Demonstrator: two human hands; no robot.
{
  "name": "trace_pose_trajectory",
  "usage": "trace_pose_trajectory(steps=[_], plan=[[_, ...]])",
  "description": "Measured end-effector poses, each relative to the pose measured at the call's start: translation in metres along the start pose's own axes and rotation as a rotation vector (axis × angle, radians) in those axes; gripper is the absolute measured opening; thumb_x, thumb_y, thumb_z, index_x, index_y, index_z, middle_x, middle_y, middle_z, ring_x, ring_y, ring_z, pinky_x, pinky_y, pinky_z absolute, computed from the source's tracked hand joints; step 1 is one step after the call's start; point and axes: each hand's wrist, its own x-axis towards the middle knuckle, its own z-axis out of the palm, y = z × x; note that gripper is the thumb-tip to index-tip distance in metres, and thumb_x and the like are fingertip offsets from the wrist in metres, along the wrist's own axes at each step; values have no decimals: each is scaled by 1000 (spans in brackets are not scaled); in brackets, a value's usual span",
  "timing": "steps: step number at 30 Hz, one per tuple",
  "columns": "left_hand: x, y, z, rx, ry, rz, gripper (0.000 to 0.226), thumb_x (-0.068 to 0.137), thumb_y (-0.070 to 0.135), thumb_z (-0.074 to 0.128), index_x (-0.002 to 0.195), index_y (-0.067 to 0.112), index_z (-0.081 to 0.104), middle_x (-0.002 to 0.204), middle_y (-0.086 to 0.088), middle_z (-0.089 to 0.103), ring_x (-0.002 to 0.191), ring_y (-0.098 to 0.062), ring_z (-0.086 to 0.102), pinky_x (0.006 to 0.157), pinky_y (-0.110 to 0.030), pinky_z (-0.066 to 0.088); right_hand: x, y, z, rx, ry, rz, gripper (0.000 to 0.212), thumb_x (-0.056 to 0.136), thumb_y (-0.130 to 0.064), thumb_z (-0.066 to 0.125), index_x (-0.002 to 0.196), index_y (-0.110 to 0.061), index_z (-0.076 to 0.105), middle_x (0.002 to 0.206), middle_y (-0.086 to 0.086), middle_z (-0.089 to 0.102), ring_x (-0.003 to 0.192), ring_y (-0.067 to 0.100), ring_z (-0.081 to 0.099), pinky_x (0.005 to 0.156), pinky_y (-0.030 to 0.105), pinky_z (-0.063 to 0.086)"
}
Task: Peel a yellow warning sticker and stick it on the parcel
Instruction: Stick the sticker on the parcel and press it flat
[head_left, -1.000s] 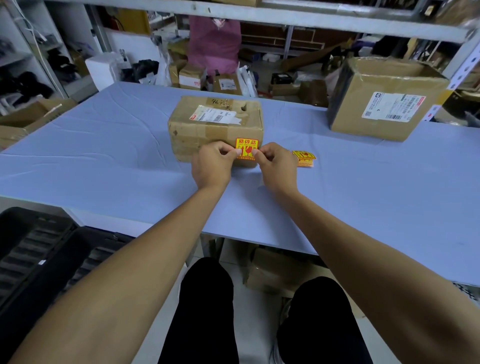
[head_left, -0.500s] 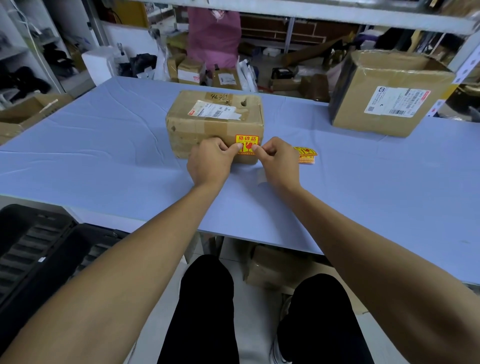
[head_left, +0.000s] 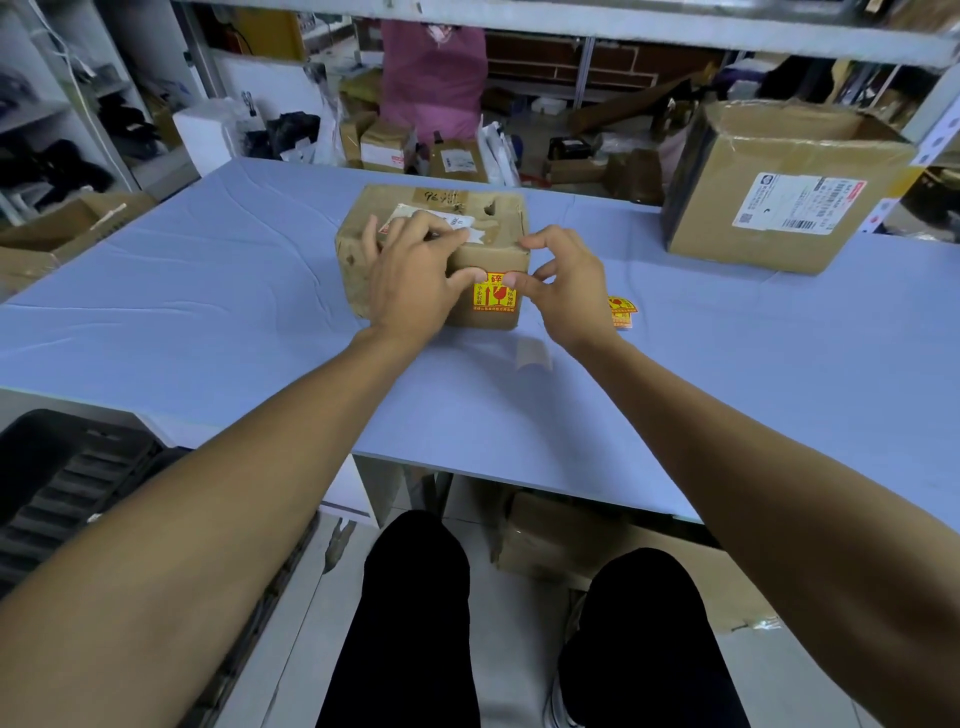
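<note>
The parcel (head_left: 501, 221), a worn brown carton with a white label on top, stands on the blue table (head_left: 208, 312). A yellow warning sticker (head_left: 496, 296) with red print lies flat on its near face, toward the right corner. My left hand (head_left: 415, 275) lies over the parcel's top edge, fingers spread on the label, thumb down on the sticker's upper left. My right hand (head_left: 566, 291) is beside the right corner with its thumb tip on the sticker's upper right and its fingers curled apart in the air.
A small stack of yellow stickers (head_left: 621, 310) lies on the table right of the parcel. A pale backing slip (head_left: 532, 356) lies in front of it. A large carton (head_left: 779, 192) stands at the back right. Black crates (head_left: 62, 483) sit low left, boxes (head_left: 561, 535) under the table.
Both hands pinched the sticker's sides against the near face. Now the left hand has slid up onto the parcel's top and the right hand's fingers have opened, only thumbs touching the sticker.
</note>
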Motion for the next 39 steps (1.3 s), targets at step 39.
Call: trace_pose_trajectory(steps=[39], plan=[[-8,-11,19,180,28,136,80,66,72,65,134,31,52,135,1,56,125,-27,49,111,-44,25,-2,18,17,24,-47,-2,62,75,-26,85,125,-16,49,131,4,53,71,9,53,63,11,40]])
